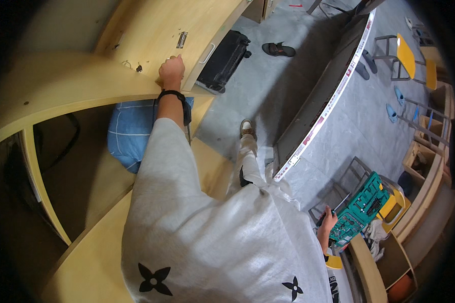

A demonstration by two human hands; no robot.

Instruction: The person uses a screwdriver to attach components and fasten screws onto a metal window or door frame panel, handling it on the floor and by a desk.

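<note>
My left hand [172, 69] is closed at the edge of a pale wooden surface [151, 30], beside a drawer or door front with a white handle [207, 53]. Whatever its curled fingers hold, if anything, is hidden. Close by on the wood lie small dark metal bits [139, 68] and, farther up, a small rectangular metal plate [182, 40]. At the lower right, my right hand [328, 220] grips a screwdriver [342, 203] with a dark handle and thin shaft. Right beside it, a green tool case [361, 209] lies opened, with tools in its slots.
A black suitcase [226, 60] stands on the grey floor beside the wooden unit. A blue checked bundle [130, 134] sits under the shelf. A long board with a white edge [316, 129] runs across the middle. Yellow chairs [405, 55], blue slippers [392, 112] and a dark sandal [278, 49] are around.
</note>
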